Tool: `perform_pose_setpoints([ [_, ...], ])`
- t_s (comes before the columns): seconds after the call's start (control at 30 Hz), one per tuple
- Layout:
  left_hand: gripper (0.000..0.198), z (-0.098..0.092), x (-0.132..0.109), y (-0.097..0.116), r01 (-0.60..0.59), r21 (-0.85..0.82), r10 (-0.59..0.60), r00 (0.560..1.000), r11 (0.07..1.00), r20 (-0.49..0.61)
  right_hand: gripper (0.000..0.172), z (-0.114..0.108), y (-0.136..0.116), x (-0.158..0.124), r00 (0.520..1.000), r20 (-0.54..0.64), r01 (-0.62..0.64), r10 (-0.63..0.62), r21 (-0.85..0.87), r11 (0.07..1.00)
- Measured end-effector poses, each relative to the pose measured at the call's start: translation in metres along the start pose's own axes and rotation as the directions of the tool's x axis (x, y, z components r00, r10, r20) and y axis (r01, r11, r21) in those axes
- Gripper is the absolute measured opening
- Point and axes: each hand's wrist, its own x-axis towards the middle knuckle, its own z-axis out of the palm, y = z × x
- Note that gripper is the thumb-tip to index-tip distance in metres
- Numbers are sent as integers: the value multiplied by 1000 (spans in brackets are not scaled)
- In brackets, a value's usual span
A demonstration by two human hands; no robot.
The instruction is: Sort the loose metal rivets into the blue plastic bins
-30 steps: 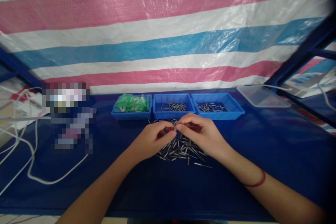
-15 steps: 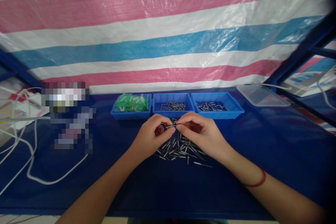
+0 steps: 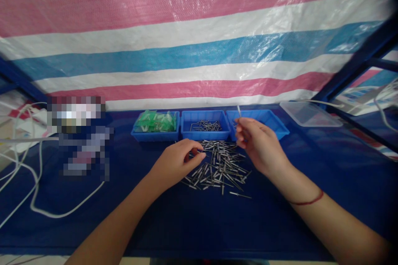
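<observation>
My right hand (image 3: 261, 143) is raised at the front of the right blue bin (image 3: 281, 130), its fingers closed on a blind rivet (image 3: 239, 111) whose pale end points up. My left hand (image 3: 177, 159) is at the left side of a loose heap of blind rivets (image 3: 217, 165) on the dark blue table. Its thumb and forefinger are curled close together; whatever is between them is too small to make out. The middle blue bin (image 3: 205, 135), behind the heap, has more rivets inside. My right hand hides much of the right bin's inside.
A left blue bin (image 3: 157, 136) holds green-and-clear plastic packets (image 3: 155, 121). A clear plastic lid (image 3: 311, 114) lies at the back right. White cables (image 3: 59, 216) and a blurred-out area are on the left. Striped sheeting (image 3: 186, 58) hangs behind the bins.
My right hand has moved away from my left, up and to the right towards the right bin, carrying a rivet. My left hand has stayed nearly in place. More of the heap now shows.
</observation>
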Motion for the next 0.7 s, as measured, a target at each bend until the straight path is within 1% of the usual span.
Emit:
perform_pose_setpoints([
  [0.07,18,-2,0,-2,-55,80,50,997,995,66,18,-10,-8,12,996,-59,-63,70,115,991],
  [0.1,18,-3,-1,-4,-79,107,68,993,991,100,18,-14,-12,16,993,-71,-81,92,145,986],
  [0.17,16,-5,-2,-5,-107,141,82,982,984,170,19,-20,-17,22,990,-75,-103,118,179,978],
  [0.27,16,-7,-4,-3,-116,157,69,957,981,280,22,-21,-18,23,992,-52,-104,117,194,976],
  [0.4,41,-8,-5,-2,-147,194,67,928,970,367,25,-14,-15,16,993,30,-119,116,158,980],
  [0.47,42,-6,-5,-3,-159,224,65,924,962,378,27,-9,-13,11,988,72,-143,134,142,980],
  [0.57,33,1,-3,-6,-145,258,46,934,955,354,28,-3,-12,4,981,124,-159,147,90,983],
  [0.63,26,5,-1,-8,-136,290,39,947,947,318,28,1,-11,-1,979,154,-139,134,25,990],
  [0.7,20,9,0,-9,-137,326,39,957,935,288,25,2,-9,-4,979,181,-82,94,-73,994],
])
